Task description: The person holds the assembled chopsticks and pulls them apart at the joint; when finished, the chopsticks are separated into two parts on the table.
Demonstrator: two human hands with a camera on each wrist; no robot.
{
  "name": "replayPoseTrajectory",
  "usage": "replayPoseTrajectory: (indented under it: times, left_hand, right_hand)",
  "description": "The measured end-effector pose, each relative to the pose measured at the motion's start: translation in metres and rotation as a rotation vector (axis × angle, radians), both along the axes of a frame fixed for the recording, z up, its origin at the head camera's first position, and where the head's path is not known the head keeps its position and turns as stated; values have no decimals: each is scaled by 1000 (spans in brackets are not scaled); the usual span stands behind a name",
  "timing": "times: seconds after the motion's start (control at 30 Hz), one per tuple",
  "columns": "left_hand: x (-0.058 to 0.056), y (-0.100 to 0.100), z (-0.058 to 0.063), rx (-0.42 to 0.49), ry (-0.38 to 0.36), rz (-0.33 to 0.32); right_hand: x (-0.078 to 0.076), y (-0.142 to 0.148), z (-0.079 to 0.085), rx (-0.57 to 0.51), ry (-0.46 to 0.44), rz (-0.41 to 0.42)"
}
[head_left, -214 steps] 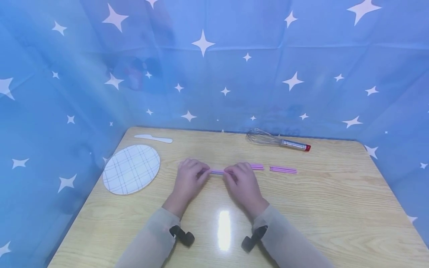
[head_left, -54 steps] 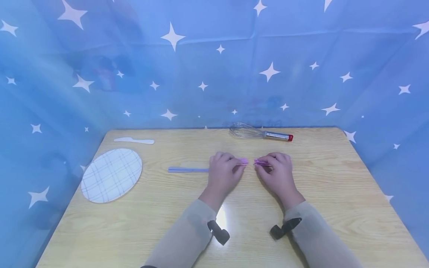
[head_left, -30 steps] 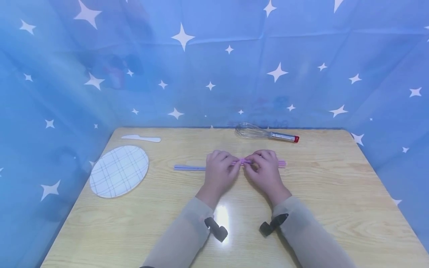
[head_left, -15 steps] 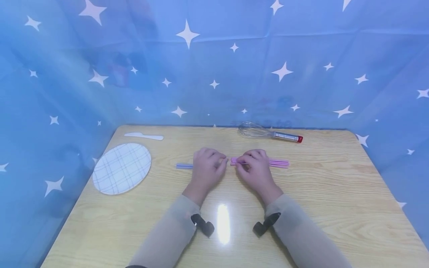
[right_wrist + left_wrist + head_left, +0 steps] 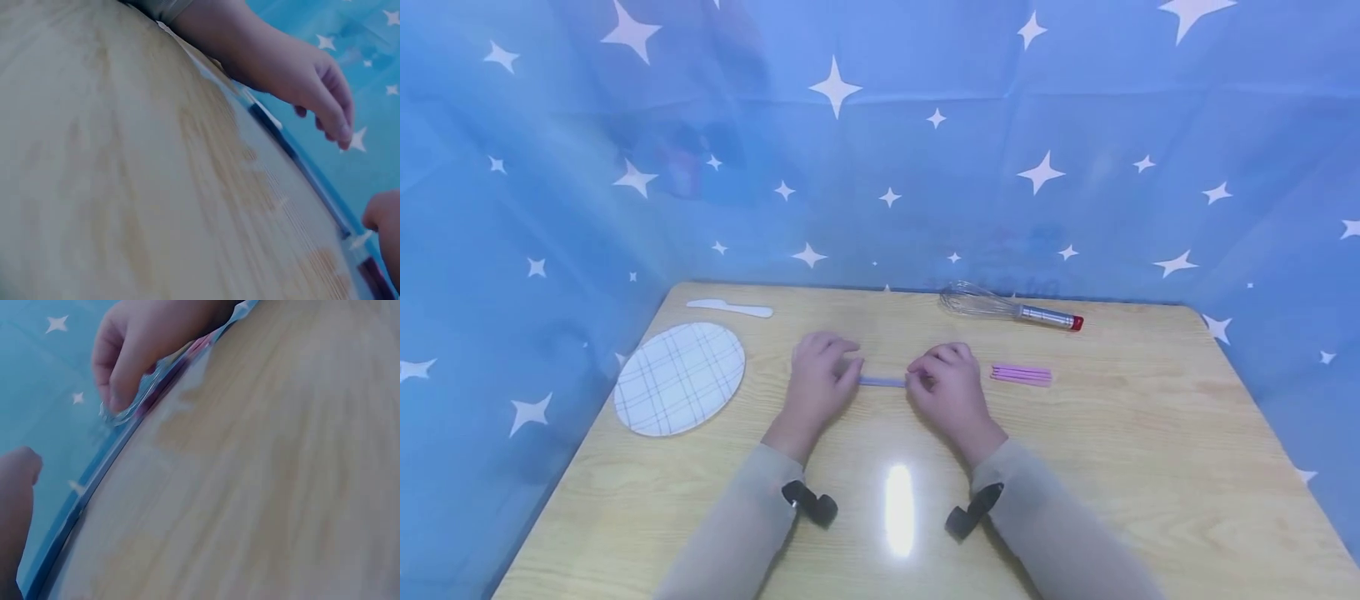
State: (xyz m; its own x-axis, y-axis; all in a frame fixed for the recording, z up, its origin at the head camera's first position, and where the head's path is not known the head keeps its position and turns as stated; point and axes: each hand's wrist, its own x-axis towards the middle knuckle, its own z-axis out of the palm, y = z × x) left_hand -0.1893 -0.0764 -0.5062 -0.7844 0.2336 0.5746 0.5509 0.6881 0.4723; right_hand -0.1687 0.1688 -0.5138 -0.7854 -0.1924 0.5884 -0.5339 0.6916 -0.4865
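Note:
Two bare hands lie over the table in the head view. A thin blue stick or stick bundle [image 5: 882,382] runs sideways between them. My left hand [image 5: 820,375] is at its left end, with thumb and forefinger apart. At the other end my right hand [image 5: 949,382] pinches it between thumb and fingertips. Several slim pink sticks [image 5: 1022,375] lie side by side just right of the right hand. In the left wrist view the right hand [image 5: 140,347] shows bent fingers. The right wrist view shows the left hand [image 5: 306,81]; the sticks themselves are hidden there.
A whisk [image 5: 1007,308] with a red-ended handle lies at the back right of the wooden table [image 5: 1120,467]. At the back left are a white plastic knife [image 5: 730,308] and a round white plate with a check pattern [image 5: 679,379]. A blue starry curtain [image 5: 880,150] hangs behind.
The right hand has let go of the pink sticks and moved left onto the blue one. My left hand has slid left along the blue, its fingers parting. The two pink groups now lie together.

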Motion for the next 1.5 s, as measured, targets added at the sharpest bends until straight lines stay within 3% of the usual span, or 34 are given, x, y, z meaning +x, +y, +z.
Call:
replayPoseTrajectory:
  times: [0.13, 0.33, 0.53, 0.73, 0.9, 1.1, 1.37, 1.5]
  left_hand:
    - [2, -16, -2, 24, -75, -44]
    - [4, -31, -6, 51, -195, -55]
    - [2, -34, -11, 2, -287, -83]
    - [2, -34, -12, -46, -255, -117]
    - [2, -35, -12, -31, -204, -141]
    - [3, -35, -12, -28, -194, -151]
    - [3, -34, -10, -31, -241, -127]
    - [2, -34, -11, -38, -280, -110]
  right_hand:
    - [3, -7, 0, 24, -37, -9]
    - [3, -21, 6, 61, -64, 15]
    - [3, -36, 2, 102, -57, 66]
    - [5, -40, 0, 156, -90, 84]
    - [6, -40, 3, 166, -123, 64]
    - [6, -40, 4, 176, -165, 40]
    - [8, -44, 7, 186, -295, 27]
    - [8, -44, 7, 191, -306, 16]
